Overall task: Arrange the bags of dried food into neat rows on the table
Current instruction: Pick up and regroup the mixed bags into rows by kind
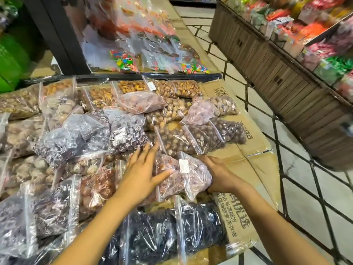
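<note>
Clear zip bags of dried food cover a table topped with flattened cardboard (254,161). A bag of pinkish-brown dried fruit with a white label (193,175) lies near the front right. My right hand (219,175) grips its right end. My left hand (143,169) lies flat with spread fingers on its left side, thumb against the plastic. Behind it sit bags of round brown nuts (214,134), a purple-grey bag (128,132) and a pink bag (141,102). A bag of dark, almost black fruit (172,232) lies in front, under my forearms.
More nut bags (133,87) line the back row. Bags of colourful sweets (124,60) lie on a further table. A wooden shelf unit with packaged snacks (286,60) stands at the right across a tiled aisle (305,197). The table's right edge is bare cardboard.
</note>
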Demonstrator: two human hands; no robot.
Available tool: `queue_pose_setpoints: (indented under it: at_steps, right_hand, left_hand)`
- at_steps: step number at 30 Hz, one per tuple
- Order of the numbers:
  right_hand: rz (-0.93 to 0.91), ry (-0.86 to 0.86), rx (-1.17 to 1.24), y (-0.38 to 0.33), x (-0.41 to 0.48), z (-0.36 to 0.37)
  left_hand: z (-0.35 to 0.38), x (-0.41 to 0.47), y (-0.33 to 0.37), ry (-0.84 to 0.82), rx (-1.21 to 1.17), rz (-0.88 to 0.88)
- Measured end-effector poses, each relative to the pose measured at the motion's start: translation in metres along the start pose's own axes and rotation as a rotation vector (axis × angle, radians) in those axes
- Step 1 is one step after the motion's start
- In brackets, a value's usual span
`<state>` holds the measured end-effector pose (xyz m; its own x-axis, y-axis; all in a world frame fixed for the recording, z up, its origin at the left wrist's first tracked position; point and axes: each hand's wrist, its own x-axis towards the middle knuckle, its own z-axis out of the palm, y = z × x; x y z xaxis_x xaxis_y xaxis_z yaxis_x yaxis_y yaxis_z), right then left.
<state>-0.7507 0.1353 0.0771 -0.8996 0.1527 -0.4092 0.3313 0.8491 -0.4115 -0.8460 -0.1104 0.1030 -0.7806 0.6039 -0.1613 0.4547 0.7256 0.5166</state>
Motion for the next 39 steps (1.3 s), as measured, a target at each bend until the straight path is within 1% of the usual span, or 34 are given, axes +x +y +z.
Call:
queue_pose_setpoints:
  at_steps: [3,4,5,6,8,9,10,11,13,15,16,18,20,21,23,25,26,28,30,32,34,36,37,38,39]
  right_hand:
    - [-0.062,0.044,-0.077,0.009,0.004,0.007]
    - [-0.082,0.032,-0.093,0.012,0.006,0.007]
    - [-0.093,-0.018,-0.081,0.015,0.008,0.005]
    - [-0.102,-0.102,-0.030,0.018,0.008,-0.002]
    - [-0.143,-0.274,0.158,0.023,0.010,-0.027]
    - [-0.158,-0.318,0.244,0.026,0.011,-0.045]
    - [-0.168,-0.324,0.331,0.029,0.013,-0.065]
    - [-0.171,-0.288,0.414,0.035,0.018,-0.085]
    - [-0.179,-0.117,0.533,0.046,0.034,-0.122]
    - [-0.138,0.051,0.560,0.060,0.063,-0.152]
    - [-0.114,0.108,0.543,0.065,0.081,-0.163]
    - [-0.105,0.152,0.491,0.070,0.119,-0.179]
    - [-0.101,0.131,0.455,0.069,0.154,-0.186]
    - [-0.086,0.096,0.437,0.068,0.171,-0.185]
    - [-0.045,-0.010,0.392,0.067,0.199,-0.174]
    - [-0.012,-0.087,0.385,0.066,0.217,-0.160]
    - [0.010,-0.095,0.390,0.066,0.224,-0.155]
    - [0.035,-0.069,0.409,0.067,0.231,-0.146]
    - [0.039,-0.012,0.415,0.067,0.230,-0.139]
    - [0.020,0.116,0.273,0.063,0.218,-0.133]
    - [-0.038,0.287,0.065,0.058,0.204,-0.128]
    - [-0.102,0.405,-0.017,0.051,0.191,-0.125]
    - [-0.108,0.439,0.019,0.047,0.185,-0.124]
    - [-0.095,0.466,0.130,0.044,0.180,-0.123]
    - [-0.075,0.506,0.301,0.041,0.173,-0.124]
  left_hand:
    - [0.004,0.012,0.019,0.120,0.077,0.027]
    - [0.004,0.019,0.023,0.147,0.097,0.031]
    - [0.003,0.027,0.026,0.160,0.110,0.030]
    - [0.002,0.035,0.030,0.174,0.120,0.028]
    - [-0.002,0.052,0.036,0.202,0.139,-0.001]
    - [-0.004,0.060,0.039,0.211,0.151,-0.033]
    - [-0.006,0.069,0.042,0.217,0.155,-0.064]
    - [-0.010,0.079,0.046,0.227,0.152,-0.090]
    - [-0.016,0.101,0.052,0.258,0.157,-0.140]
    - [-0.023,0.124,0.053,0.295,0.167,-0.190]
    - [-0.027,0.136,0.051,0.327,0.154,-0.225]
    - [-0.037,0.159,0.046,0.417,0.082,-0.356]
    - [-0.051,0.178,0.038,0.505,0.028,-0.564]
    - [-0.057,0.187,0.030,0.492,-0.009,-0.672]
    - [-0.059,0.199,0.009,0.396,-0.117,-0.829]
    - [-0.055,0.207,-0.008,0.361,-0.159,-0.917]
    - [-0.050,0.212,-0.014,0.381,-0.163,-0.940]
    - [-0.044,0.217,-0.009,0.489,-0.211,-0.985]
    - [-0.040,0.215,0.008,0.639,-0.226,-0.945]
    - [-0.032,0.214,0.017,0.748,-0.219,-0.817]
    - [-0.028,0.210,0.022,0.768,-0.259,-0.699]
    - [-0.029,0.205,0.022,0.760,-0.330,-0.593]
    - [-0.030,0.203,0.023,0.764,-0.423,-0.537]
    - [-0.032,0.199,0.023,0.765,-0.522,-0.493]
    - [-0.034,0.196,0.023,0.757,-0.600,-0.446]
